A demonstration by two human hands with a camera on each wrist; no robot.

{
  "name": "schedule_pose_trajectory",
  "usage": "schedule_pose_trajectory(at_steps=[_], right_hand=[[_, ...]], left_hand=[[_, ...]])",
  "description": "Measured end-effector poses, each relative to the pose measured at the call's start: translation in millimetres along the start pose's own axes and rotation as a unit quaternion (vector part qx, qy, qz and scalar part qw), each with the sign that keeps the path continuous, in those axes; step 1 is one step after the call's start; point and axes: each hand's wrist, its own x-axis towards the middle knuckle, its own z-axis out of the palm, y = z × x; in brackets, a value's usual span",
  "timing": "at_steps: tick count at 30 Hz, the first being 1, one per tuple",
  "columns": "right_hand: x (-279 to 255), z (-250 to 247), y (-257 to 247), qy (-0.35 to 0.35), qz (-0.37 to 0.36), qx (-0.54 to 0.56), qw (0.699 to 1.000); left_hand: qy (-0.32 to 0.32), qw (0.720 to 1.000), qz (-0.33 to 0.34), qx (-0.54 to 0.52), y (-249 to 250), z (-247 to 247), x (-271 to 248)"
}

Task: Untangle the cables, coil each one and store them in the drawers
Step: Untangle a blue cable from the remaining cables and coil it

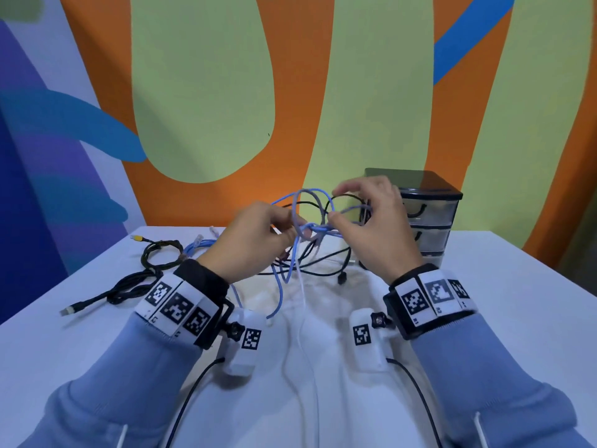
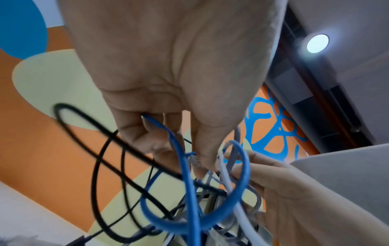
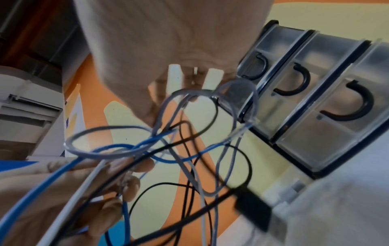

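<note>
A tangle of blue, grey and black cables (image 1: 310, 228) hangs above the white table (image 1: 484, 318), its loose ends trailing down to the top. My left hand (image 1: 287, 228) grips the tangle from the left, fingers curled round a blue cable (image 2: 181, 154). My right hand (image 1: 336, 204) pinches a grey cable loop (image 3: 210, 94) on the tangle's right side. A black loop (image 1: 323, 202) arches between both hands. The three-drawer unit (image 1: 431, 218) stands at the back right, just behind my right hand, with its drawers (image 3: 311, 93) closed.
On the table's left lie a coiled black braided cable (image 1: 151, 273) with a yellow-tipped plug (image 1: 137, 238) and a small blue cable bundle (image 1: 197, 248). A black connector (image 1: 341, 279) dangles under the tangle. A painted wall rises right behind the table.
</note>
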Motion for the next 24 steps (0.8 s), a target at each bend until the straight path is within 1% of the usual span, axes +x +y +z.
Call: schedule_pose_trajectory(at_steps=[2,4,6,8,11,16,18,20,22,24], right_hand=[[-1,-2,-7,-0.022,-0.060,0.018,0.998],[-4,-2,-10,-0.071,-0.091,0.026,0.993],[-6,0,-9,-0.098,-0.089,0.006,0.991],[-6,1,-6,-0.106,-0.066,0.019,0.992],[-6,2,-5,-0.119,-0.044,0.038,0.991],[-5,2,-4,-0.093,-0.007,0.044,0.995],[-5,2,-5,-0.094,0.002,0.036,0.995],[-5,1,-3,-0.088,0.009,0.023,0.996],[-2,-1,4,-0.055,0.016,0.005,0.998],[1,-5,11,-0.012,0.043,0.003,0.999]], left_hand=[[0.026,0.999,-0.012,-0.029,-1,-3,2],[0.028,0.998,-0.023,-0.055,-2,-6,2],[0.004,0.997,-0.027,-0.068,-2,-7,1],[-0.016,0.996,-0.035,-0.075,-2,-8,1],[-0.012,0.994,-0.051,-0.096,4,-10,-1],[-0.008,0.995,-0.028,-0.100,16,-9,-6],[-0.012,0.997,-0.021,-0.075,14,-8,-6],[0.001,0.999,-0.025,-0.048,11,-10,-3],[0.041,0.998,-0.039,-0.037,6,-15,-1],[0.108,0.991,-0.065,-0.039,-2,-24,2]])
